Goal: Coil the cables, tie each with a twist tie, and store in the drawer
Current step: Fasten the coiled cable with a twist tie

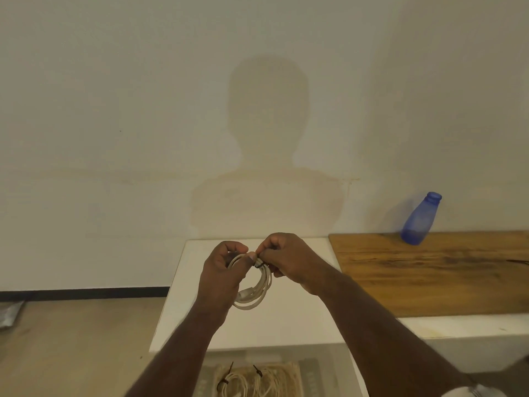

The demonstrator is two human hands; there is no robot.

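Note:
A white cable (259, 290) wound into a coil hangs in the air above the white cabinet top (292, 319). My left hand (221, 270) grips the coil's upper left side, thumb pressed on the strands. My right hand (289, 260) pinches a dark twist tie (257, 264) wrapped round the top of the coil. Below the cabinet's front edge an open drawer (309, 373) holds two coiled white cables (252, 382), each bound with a dark twist tie.
A wooden board (429, 273) lies on the surface to the right, with a blue bottle (419, 219) standing at its back edge against the wall. Floor shows at the left, with a grey item (10, 313) at the frame's edge.

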